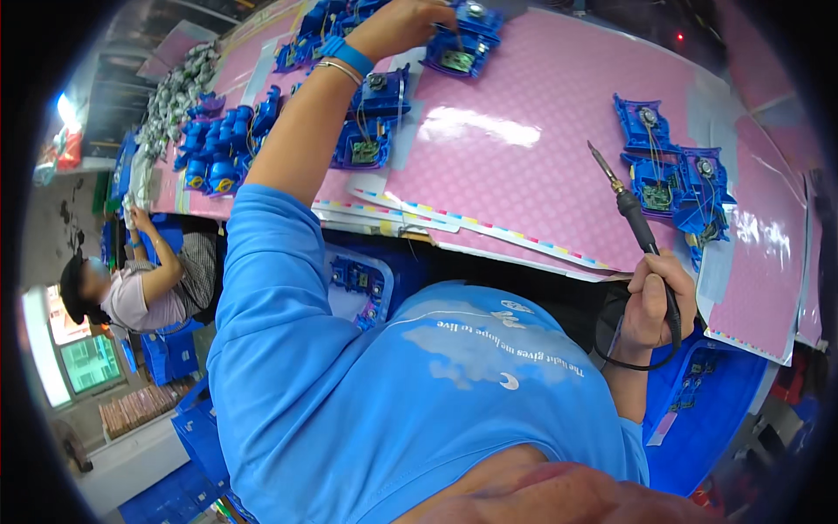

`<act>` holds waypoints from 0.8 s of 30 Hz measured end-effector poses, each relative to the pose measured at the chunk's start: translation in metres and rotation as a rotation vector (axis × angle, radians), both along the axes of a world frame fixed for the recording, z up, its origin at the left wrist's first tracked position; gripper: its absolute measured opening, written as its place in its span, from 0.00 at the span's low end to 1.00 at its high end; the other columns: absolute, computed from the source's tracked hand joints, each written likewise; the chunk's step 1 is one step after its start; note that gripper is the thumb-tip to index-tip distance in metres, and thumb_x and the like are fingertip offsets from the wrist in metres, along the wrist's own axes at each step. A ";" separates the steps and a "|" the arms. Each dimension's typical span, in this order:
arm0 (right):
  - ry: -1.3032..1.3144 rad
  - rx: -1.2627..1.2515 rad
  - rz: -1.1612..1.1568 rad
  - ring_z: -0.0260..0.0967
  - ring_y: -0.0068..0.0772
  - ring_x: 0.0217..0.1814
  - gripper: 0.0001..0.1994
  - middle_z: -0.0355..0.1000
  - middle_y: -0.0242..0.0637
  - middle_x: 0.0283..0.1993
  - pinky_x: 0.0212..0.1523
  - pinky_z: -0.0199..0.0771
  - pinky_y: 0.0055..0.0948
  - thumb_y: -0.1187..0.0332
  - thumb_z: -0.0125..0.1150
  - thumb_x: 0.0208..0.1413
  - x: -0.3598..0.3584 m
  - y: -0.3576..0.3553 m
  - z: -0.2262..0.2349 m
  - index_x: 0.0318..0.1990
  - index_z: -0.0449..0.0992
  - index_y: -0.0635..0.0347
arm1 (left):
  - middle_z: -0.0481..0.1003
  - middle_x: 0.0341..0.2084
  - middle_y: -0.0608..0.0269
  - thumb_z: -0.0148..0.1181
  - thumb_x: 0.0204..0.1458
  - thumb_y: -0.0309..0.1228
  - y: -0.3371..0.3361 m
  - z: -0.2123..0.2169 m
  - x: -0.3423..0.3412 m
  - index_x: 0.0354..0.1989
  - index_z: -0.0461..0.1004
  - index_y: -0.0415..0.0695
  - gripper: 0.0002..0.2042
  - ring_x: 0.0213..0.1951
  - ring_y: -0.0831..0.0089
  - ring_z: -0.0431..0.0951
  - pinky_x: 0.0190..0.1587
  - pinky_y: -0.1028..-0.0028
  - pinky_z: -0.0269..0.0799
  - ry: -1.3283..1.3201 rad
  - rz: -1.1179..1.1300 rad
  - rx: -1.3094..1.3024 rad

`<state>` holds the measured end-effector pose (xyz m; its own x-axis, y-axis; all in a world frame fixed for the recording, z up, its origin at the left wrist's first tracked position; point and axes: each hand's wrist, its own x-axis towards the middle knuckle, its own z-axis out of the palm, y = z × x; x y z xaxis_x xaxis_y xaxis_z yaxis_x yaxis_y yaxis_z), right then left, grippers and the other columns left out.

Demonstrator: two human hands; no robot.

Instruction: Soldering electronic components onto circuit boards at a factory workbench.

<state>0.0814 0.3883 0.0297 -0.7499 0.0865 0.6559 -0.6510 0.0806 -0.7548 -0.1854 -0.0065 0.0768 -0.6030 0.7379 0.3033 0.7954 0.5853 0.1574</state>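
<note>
My left hand (404, 28), with a blue band on its wrist, reaches to the far side of the table. Its fingers are closed at the edge of an opened blue plastic housing (460, 54), which has a green circuit board and a round silver part inside. My right hand (656, 301) is wrapped round the black handle of a soldering iron (635, 220) near the table's front edge. The iron's bare metal tip points up and to the left, apart from any housing. Its black cable loops below the hand.
More opened housings (653, 182) lie at the right, beyond the iron. Others (362, 144) stand beside my left forearm, with a cluster of blue parts (218, 144) farther left. Pink sheeting (524, 175) covers the table. Blue bins (711, 410) sit below its edge. Another person (148, 293) works at the left.
</note>
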 end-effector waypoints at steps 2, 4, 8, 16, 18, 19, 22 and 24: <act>-0.006 0.024 -0.028 0.64 0.28 0.21 0.10 0.69 0.40 0.22 0.24 0.62 0.27 0.76 0.56 0.56 -0.003 0.000 0.001 0.42 0.77 0.74 | 0.80 0.30 0.48 0.59 0.46 0.18 -0.007 -0.005 -0.017 0.33 0.79 0.38 0.07 0.35 0.49 0.82 0.39 0.60 0.77 0.035 0.011 0.031; -0.009 0.047 -0.052 0.64 0.27 0.20 0.10 0.69 0.39 0.21 0.25 0.62 0.28 0.76 0.56 0.56 -0.007 0.000 0.002 0.42 0.77 0.74 | 0.80 0.30 0.47 0.57 0.46 0.18 -0.011 -0.006 -0.032 0.32 0.79 0.38 0.06 0.35 0.49 0.82 0.39 0.59 0.77 0.046 0.035 -0.002; -0.029 0.022 -0.066 0.63 0.27 0.19 0.10 0.68 0.38 0.20 0.26 0.61 0.29 0.74 0.57 0.56 -0.008 0.002 -0.001 0.40 0.78 0.73 | 0.79 0.29 0.46 0.58 0.45 0.19 -0.033 -0.017 -0.052 0.32 0.79 0.38 0.07 0.34 0.48 0.81 0.39 0.58 0.77 0.075 0.080 -0.101; -0.051 0.047 -0.101 0.64 0.27 0.20 0.10 0.68 0.37 0.18 0.29 0.63 0.31 0.73 0.56 0.57 -0.007 0.007 -0.001 0.40 0.78 0.72 | 0.83 0.34 0.51 0.58 0.44 0.15 -0.063 -0.017 -0.058 0.38 0.84 0.45 0.15 0.39 0.49 0.83 0.44 0.57 0.79 0.153 0.331 -0.257; -0.053 0.045 -0.066 0.64 0.28 0.20 0.10 0.68 0.37 0.18 0.29 0.63 0.30 0.73 0.56 0.57 -0.008 0.009 -0.002 0.40 0.78 0.72 | 0.83 0.34 0.50 0.57 0.45 0.16 -0.067 -0.023 -0.063 0.39 0.84 0.46 0.16 0.39 0.49 0.83 0.45 0.57 0.79 0.174 0.348 -0.193; -0.053 0.045 -0.070 0.64 0.28 0.20 0.10 0.68 0.37 0.18 0.29 0.63 0.30 0.73 0.56 0.57 -0.009 0.007 -0.002 0.40 0.78 0.72 | 0.83 0.35 0.49 0.56 0.45 0.17 -0.065 -0.026 -0.063 0.40 0.85 0.47 0.16 0.40 0.48 0.83 0.47 0.57 0.78 0.219 0.345 -0.213; -0.037 0.075 -0.071 0.65 0.29 0.20 0.09 0.69 0.38 0.19 0.28 0.65 0.31 0.75 0.56 0.56 -0.012 0.006 0.001 0.41 0.78 0.73 | 0.83 0.36 0.47 0.55 0.46 0.18 -0.069 -0.027 -0.074 0.41 0.86 0.49 0.18 0.42 0.48 0.83 0.49 0.56 0.78 0.220 0.323 -0.261; 0.014 0.053 -0.025 0.62 0.26 0.25 0.12 0.67 0.40 0.25 0.26 0.60 0.27 0.74 0.56 0.59 -0.015 0.005 0.000 0.46 0.77 0.75 | 0.82 0.38 0.46 0.54 0.46 0.15 -0.084 -0.017 -0.070 0.43 0.84 0.43 0.18 0.44 0.49 0.83 0.51 0.59 0.78 0.176 0.304 -0.208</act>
<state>0.0665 0.3931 0.0295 -0.7387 0.0699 0.6704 -0.6586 0.1364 -0.7400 -0.2557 -0.0908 0.0594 -0.7555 0.5903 0.2841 0.5853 0.8031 -0.1121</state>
